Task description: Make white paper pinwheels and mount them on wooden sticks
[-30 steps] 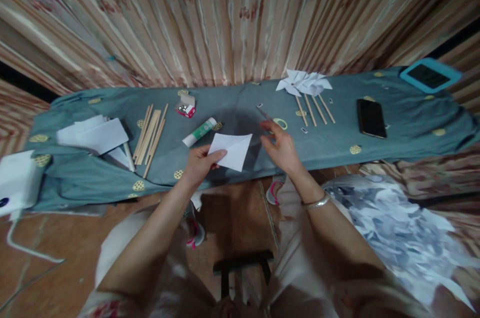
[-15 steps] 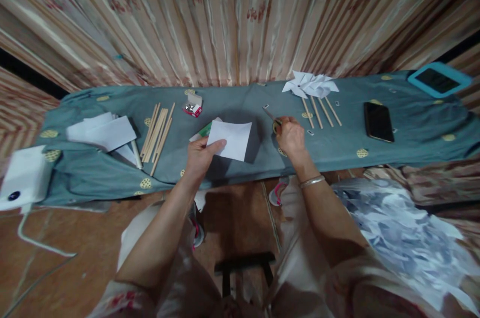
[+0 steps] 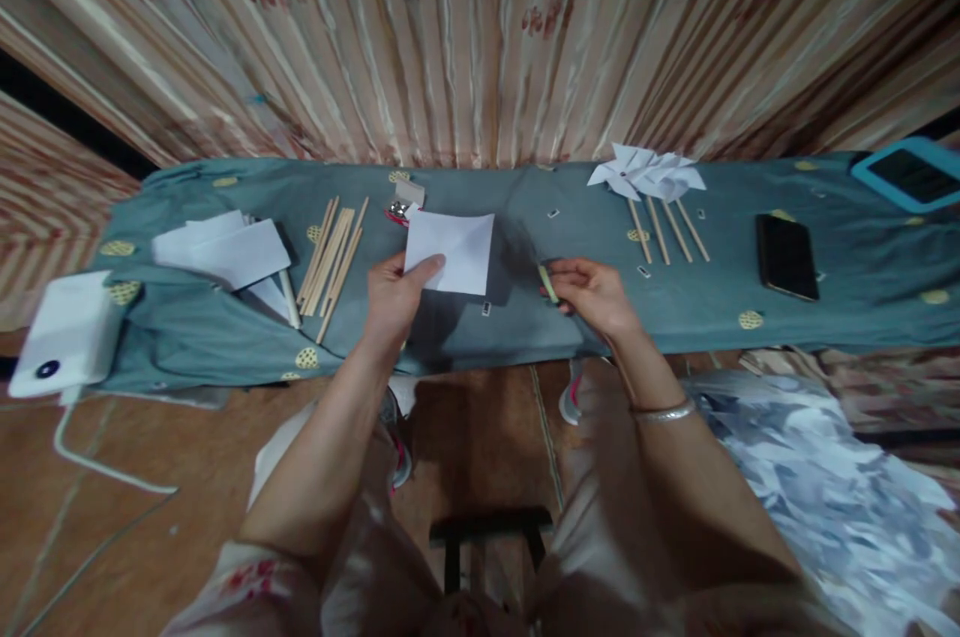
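A square sheet of white paper (image 3: 454, 252) is pinched in my left hand (image 3: 394, 302), the thumb lying on top of it. My right hand (image 3: 591, 295) is closed on a pair of scissors (image 3: 549, 284); a yellow-green handle shows at the fingers, and the blades are blurred, pointing toward the paper. A gap separates the scissors from the sheet. Just behind the paper, a small open box (image 3: 405, 200) of shiny metal pieces is partly covered by the sheet's corner.
Wooden sticks (image 3: 334, 257) and stacked white paper (image 3: 225, 252) lie to the left, beside a white device (image 3: 67, 332) with a cable. Paper pinwheels (image 3: 649, 175) on sticks, a black phone (image 3: 786, 257) and a blue-framed tablet (image 3: 911, 172) lie right. A bag of folded paper (image 3: 832, 497) stands below right.
My left hand has lifted the paper up and away from the green-and-white card, which no longer shows. My right hand has turned and picked up the scissors, moving slightly nearer me.
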Tool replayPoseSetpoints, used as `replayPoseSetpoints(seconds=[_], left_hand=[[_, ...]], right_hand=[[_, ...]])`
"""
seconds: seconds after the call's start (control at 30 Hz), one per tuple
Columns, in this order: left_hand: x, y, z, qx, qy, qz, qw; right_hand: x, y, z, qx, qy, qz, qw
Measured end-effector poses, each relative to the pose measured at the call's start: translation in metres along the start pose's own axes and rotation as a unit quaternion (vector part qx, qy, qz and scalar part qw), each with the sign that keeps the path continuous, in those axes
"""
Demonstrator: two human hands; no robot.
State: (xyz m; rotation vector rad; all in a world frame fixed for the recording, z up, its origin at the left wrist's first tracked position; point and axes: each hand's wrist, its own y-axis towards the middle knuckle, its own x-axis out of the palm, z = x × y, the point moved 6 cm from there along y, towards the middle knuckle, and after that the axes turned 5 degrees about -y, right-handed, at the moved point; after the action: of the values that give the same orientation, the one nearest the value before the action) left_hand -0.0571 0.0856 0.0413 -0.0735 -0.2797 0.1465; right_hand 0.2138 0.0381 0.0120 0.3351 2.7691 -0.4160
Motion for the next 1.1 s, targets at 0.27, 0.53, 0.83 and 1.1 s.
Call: replayPoseSetpoints(seconds=[0.27,0.53,0.83,1.1], left_hand=[[-0.003,0.012,0.004,0.028,0.027,0.017,0.999],[-0.002,0.019,0.004,0.033,0.020,0.032,0.999],[0.001,0.018,-0.005,-0.002,0.025,-0.001,1.000],[0.005,0.017,-0.008,-0.014,0.032,-0.028,0.999]], right_hand=[[0.053,-0.026,-0.006,0.073,0.216,-0.153,0.962],[0.071,-0.054,-0.015,0.043,0.209,-0.281,0.936],[0.070,-0.055,-0.019,-0.026,0.130,-0.305,0.943],[0.074,-0.053,-0.012,-0.013,0.141,-0.302,0.943]])
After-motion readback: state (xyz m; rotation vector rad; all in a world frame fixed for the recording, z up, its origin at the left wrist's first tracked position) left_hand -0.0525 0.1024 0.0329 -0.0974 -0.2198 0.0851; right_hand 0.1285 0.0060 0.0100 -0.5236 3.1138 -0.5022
